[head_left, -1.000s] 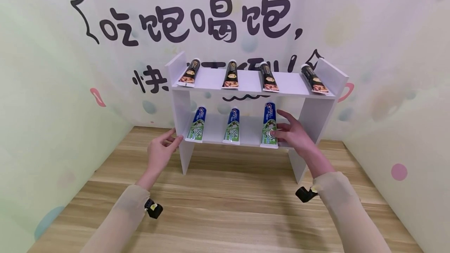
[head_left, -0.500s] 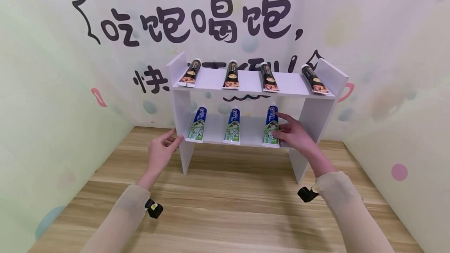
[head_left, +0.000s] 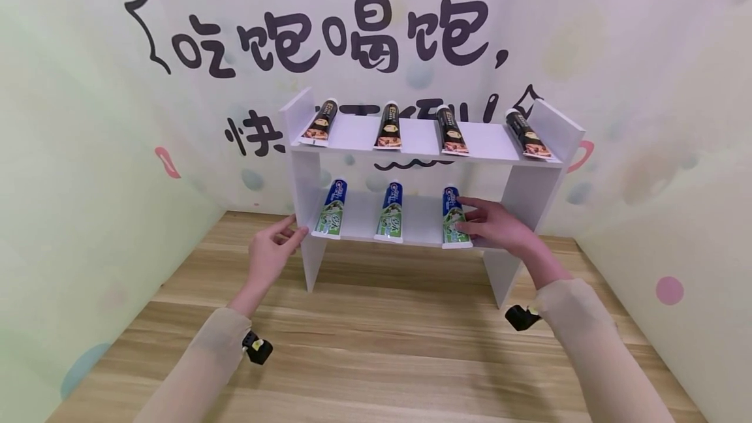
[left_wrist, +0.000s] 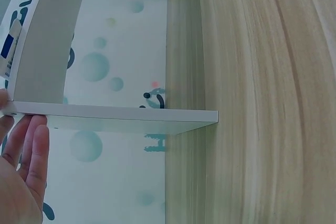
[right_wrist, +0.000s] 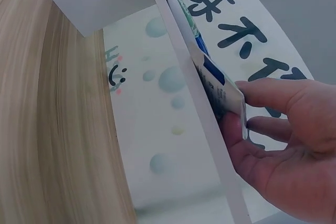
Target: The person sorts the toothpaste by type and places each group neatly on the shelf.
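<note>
In the head view, a white two-tier shelf stands on the wooden table. Its lower board carries three blue-and-green toothpaste tubes, at the left, middle and right. My right hand pinches the right toothpaste tube by its right side. The right wrist view shows that tube edge-on, between thumb and fingers. My left hand grips the front edge of the shelf's left side panel. In the left wrist view, fingers lie against one face of the panel; the thumb is partly cut off.
Several black toothpaste tubes lie spaced along the upper board, one near its middle and one by the right end panel. A printed wall stands behind the shelf. Wooden tabletop extends in front.
My right hand has shifted slightly right, and the right toothpaste tube has moved right with it and settled lower on the lower board. The left hand has kept its hold on the side panel.
</note>
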Motion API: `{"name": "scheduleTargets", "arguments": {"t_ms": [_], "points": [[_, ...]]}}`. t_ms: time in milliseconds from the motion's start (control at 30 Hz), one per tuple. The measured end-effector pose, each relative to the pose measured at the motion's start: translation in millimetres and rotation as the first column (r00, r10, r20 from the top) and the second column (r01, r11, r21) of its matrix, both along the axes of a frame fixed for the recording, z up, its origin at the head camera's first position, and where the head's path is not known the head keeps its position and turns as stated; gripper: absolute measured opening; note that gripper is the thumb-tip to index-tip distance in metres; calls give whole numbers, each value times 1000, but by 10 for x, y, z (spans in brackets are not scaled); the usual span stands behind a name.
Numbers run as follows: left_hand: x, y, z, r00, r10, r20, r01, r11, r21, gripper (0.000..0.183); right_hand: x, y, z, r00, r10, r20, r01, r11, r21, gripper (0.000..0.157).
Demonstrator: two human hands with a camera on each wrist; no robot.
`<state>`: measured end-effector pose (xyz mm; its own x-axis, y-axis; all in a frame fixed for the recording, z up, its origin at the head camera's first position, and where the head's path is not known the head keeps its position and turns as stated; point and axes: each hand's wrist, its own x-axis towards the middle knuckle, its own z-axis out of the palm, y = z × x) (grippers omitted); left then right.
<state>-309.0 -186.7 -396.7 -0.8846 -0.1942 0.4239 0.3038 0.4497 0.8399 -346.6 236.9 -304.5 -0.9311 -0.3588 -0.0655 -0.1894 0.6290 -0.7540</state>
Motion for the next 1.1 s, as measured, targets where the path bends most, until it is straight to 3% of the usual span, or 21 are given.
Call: {"name": "scheduleTargets", "arguments": {"t_ms": [233,500,767,1100], "points": [[-14,1,0,1000,-6,4,6,1000,5,45,44,33,-1,1000,11,13,-11,1000,-15,74],[-14,-2,-14,1000,8,9,-8,1000,4,44,99,67,-95,998,41,-55,-41,999,-3,76],[-8,5,-8,1000,2,2,-2,1000,14,44,171,49,-113,998,17,-59,-18,1000,-21,79],[-7,8,2,1000,-3,14,3,1000,10,45,131,92,-171,995,3,-98,-4,1000,-10,72]]}}
